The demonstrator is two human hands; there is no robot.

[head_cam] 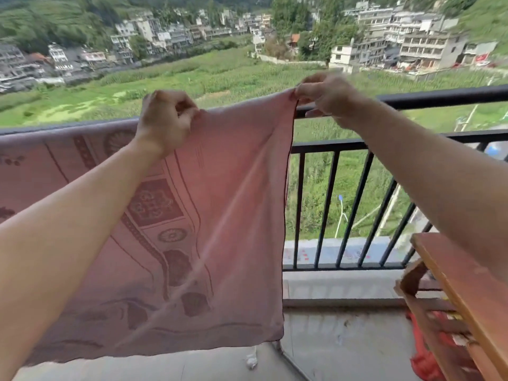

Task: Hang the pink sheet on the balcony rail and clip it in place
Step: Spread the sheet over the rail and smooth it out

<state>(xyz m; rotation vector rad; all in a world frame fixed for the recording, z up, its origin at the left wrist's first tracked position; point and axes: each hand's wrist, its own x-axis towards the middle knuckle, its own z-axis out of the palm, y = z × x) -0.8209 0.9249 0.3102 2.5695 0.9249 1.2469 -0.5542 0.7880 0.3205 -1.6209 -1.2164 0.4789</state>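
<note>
A pink patterned sheet (233, 215) hangs in front of the black balcony rail (439, 96), covering the rail's left half and reaching down close to the floor. My left hand (165, 119) pinches the sheet's top edge at the middle of the rail. My right hand (327, 94) grips the sheet's top right corner, held a little above the rail. The cloth is stretched taut between both hands. No clip is visible.
Black vertical bars (357, 204) fill the railing to the right of the sheet. A wooden bench or shelf (453, 284) stands at the right with red cloth (423, 361) beneath it. Concrete floor (343, 339) lies below. Fields and buildings lie far beyond.
</note>
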